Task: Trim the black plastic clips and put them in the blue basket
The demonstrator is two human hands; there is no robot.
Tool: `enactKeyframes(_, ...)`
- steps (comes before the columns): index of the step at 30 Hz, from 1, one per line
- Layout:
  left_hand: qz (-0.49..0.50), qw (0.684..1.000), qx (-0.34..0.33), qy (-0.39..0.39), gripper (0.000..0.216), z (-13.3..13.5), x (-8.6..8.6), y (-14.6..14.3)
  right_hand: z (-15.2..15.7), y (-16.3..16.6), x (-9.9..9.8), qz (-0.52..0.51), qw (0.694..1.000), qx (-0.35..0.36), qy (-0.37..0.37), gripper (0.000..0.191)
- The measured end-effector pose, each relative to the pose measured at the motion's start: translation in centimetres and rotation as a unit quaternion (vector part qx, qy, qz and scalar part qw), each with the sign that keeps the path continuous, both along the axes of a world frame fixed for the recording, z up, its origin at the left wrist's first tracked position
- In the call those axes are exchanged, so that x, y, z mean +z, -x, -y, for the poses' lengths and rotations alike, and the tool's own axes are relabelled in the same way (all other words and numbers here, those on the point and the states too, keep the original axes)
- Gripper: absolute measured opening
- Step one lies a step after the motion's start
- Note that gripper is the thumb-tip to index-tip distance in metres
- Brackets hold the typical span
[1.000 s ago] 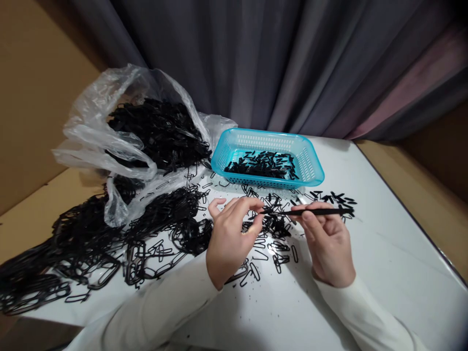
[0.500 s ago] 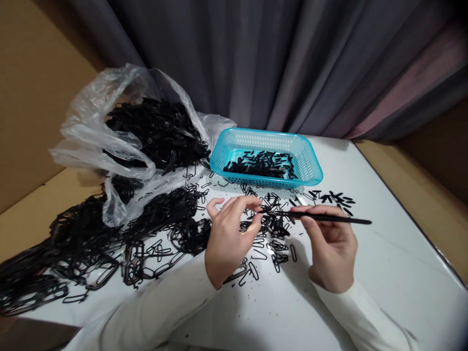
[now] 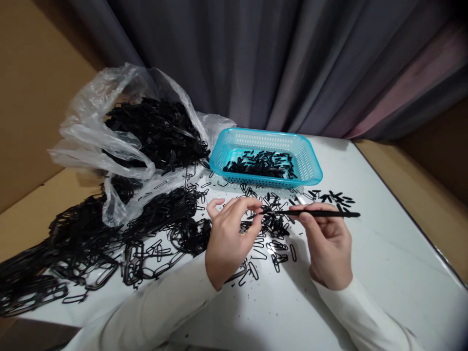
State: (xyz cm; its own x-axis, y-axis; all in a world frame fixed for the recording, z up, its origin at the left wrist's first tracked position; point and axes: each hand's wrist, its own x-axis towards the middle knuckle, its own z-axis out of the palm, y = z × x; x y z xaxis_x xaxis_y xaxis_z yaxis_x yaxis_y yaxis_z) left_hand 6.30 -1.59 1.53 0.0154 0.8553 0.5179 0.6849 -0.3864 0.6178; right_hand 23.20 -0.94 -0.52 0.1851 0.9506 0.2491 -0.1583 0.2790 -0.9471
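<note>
My left hand (image 3: 228, 234) pinches a small black piece (image 3: 262, 211) between thumb and forefinger, its other fingers curled behind. Only a little of the piece shows. My right hand (image 3: 331, 251) grips a slim black pen-like tool (image 3: 349, 214) with a thin tip. The tool lies almost level, its tip pointing left at the piece; whether they touch I cannot tell. Below the hands are loose black plastic pieces (image 3: 276, 224) and thin oval frames (image 3: 280, 259) on the white table (image 3: 380, 253).
A blue perforated basket (image 3: 310, 170) holding many short black pieces stands behind the hands. To the left, a clear plastic bag (image 3: 87, 136) spills black parts (image 3: 157, 131). More short black pieces (image 3: 336, 199) lie right of the basket. A grey curtain (image 3: 248, 63) hangs behind.
My right hand and the tool have shifted slightly left, and the tool's rear end has risen so it lies more level. The left hand stays nearly still.
</note>
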Motion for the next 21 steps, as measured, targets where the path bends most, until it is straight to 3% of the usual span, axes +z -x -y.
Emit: enactKeyframes(21, -0.002, 1.0, -0.011, 0.005, 0.015, 0.16, 0.16, 0.12, -0.83, -0.12, 0.19, -0.201, 0.951, 0.085, 0.219, 0.023)
